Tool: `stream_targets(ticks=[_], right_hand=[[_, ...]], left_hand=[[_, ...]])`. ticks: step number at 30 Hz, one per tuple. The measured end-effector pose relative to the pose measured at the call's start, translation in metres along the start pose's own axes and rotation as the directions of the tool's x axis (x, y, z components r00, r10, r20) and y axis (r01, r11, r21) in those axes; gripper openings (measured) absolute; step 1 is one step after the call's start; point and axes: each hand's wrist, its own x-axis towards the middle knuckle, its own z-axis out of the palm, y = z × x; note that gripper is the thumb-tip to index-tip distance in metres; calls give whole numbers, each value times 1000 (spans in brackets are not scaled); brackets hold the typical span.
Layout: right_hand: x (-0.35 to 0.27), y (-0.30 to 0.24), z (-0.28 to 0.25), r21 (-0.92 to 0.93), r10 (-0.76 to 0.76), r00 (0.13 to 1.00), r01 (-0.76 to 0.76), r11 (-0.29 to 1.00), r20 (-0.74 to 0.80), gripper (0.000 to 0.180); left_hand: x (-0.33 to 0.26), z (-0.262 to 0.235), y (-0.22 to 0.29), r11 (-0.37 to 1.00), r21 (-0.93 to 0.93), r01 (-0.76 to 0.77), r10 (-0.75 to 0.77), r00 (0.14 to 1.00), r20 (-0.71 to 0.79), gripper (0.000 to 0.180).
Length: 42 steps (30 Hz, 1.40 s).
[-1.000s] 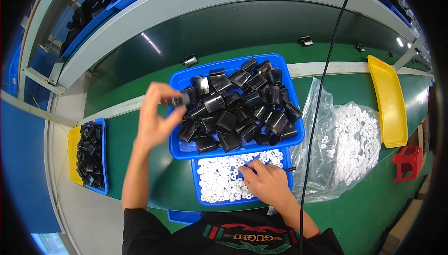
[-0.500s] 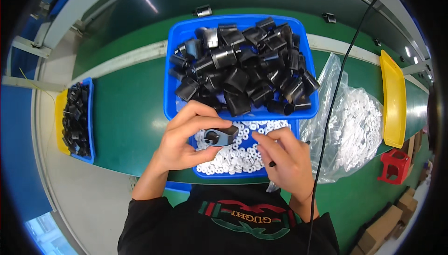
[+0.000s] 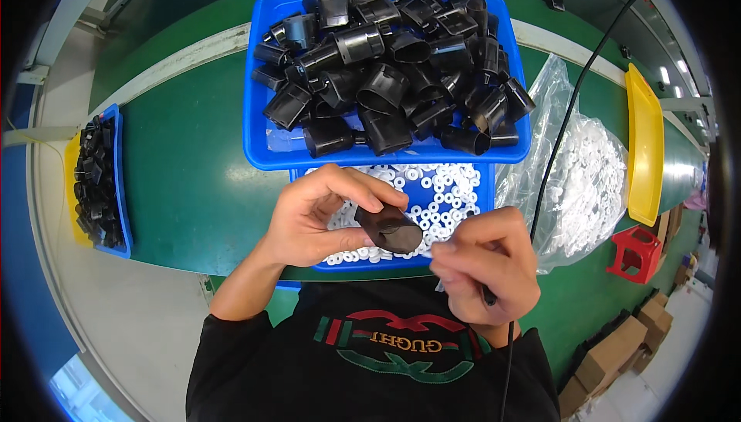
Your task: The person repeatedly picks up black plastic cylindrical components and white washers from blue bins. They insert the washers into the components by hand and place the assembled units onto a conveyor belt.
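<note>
My left hand (image 3: 305, 221) grips a hollow black plastic housing (image 3: 390, 229) between thumb and fingers, its wide end turned toward my right hand. Close by on the right, my right hand (image 3: 498, 264) is closed, thumb and forefinger pinched together. Part of a slim black tool (image 3: 488, 295) shows beneath its curled fingers. Something small and pale shows at the pinched fingertips; whether it is a white ring I cannot tell. Below both hands lies a blue tray (image 3: 485, 183) of loose small white rings (image 3: 444, 198).
Beyond, a large blue bin (image 3: 258, 133) heaped with black housings (image 3: 359, 44) overlaps the ring tray. A clear bag of white rings (image 3: 583, 190) lies at right, beside a yellow tray (image 3: 644, 144). A black cable (image 3: 567, 106) hangs across. Another filled blue bin (image 3: 120, 183) stands far left.
The housing has turned, so its wide end now faces my right hand instead of its round opening facing me. My right hand has closed into a pinch beside it. The view has shifted.
</note>
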Motion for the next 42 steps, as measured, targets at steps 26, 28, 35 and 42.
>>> stream_targets(ticks=[26, 28, 35, 42], right_hand=[[-4, 26, 20, -113, 22, 997, -14, 994, 74, 50], [-7, 31, 22, -105, -17, 996, 26, 994, 82, 50], [-3, 25, 18, -65, -9, 996, 14, 998, 86, 36], [15, 13, 5, 673, -125, 982, 187, 716, -139, 5]], left_hand=[[-1, 5, -4, 993, 120, 0, 0, 1000, 6, 57], [4, 8, 6, 958, 278, 76, -86, 996, 24, 63], [5, 0, 5, 860, 508, -34, -55, 986, 160, 43], [4, 13, 5, 808, 588, 26, -28, 1000, -5, 23]])
